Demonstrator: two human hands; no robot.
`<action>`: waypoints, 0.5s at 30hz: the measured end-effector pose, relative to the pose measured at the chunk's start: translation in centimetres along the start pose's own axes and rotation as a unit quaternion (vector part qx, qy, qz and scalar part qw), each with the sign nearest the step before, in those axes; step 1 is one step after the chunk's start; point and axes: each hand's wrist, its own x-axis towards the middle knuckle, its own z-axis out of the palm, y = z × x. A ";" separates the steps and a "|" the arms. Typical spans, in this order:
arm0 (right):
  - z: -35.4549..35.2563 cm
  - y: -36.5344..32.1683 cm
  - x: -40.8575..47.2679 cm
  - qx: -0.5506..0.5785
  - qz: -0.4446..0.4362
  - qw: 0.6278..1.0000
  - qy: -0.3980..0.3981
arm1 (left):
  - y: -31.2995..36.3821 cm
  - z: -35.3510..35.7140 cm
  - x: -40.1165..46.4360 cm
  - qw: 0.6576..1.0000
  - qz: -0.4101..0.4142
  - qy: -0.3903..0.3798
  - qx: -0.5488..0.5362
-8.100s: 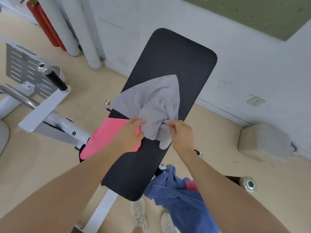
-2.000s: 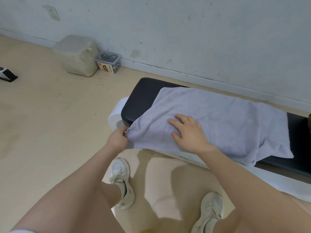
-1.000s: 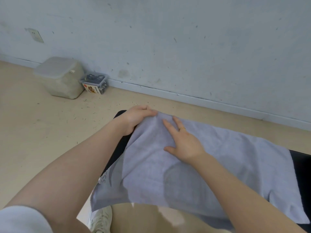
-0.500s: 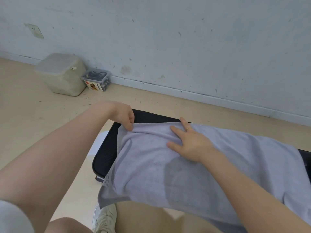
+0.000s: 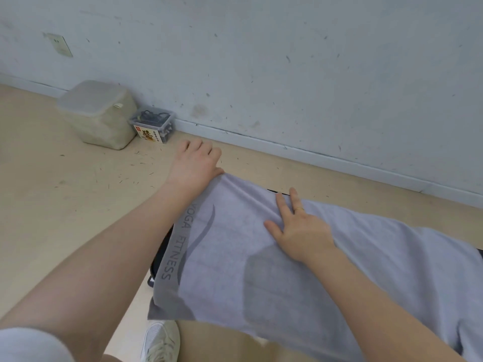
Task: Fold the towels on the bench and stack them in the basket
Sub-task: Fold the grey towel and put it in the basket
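A light grey towel (image 5: 300,270) with a darker band reading "YOGA FITNESS" lies spread across the black bench (image 5: 161,253), which shows only as slivers at the towel's left and far edges. My left hand (image 5: 194,165) is at the towel's far left corner and grips it from below, with creases running from the corner. My right hand (image 5: 300,231) lies flat on the towel, fingers apart, a ring on one finger. The near edge of the towel hangs over the bench side. No basket is in view.
A beige lidded container (image 5: 99,113) and a small clear plastic box (image 5: 154,124) stand on the floor by the white wall. A wall socket (image 5: 61,44) sits at upper left. My white shoe (image 5: 162,340) is below the bench.
My left hand has pulled the far left corner of the towel outward and away, drawing it tighter over the bench end. My right hand stays pressed flat in the same spot.
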 end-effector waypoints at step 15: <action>-0.1 -6.5 0.8 -0.009 -0.088 0.992 0.094 | -2.1 2.1 -4.8 0.697 -0.373 -0.164 -0.590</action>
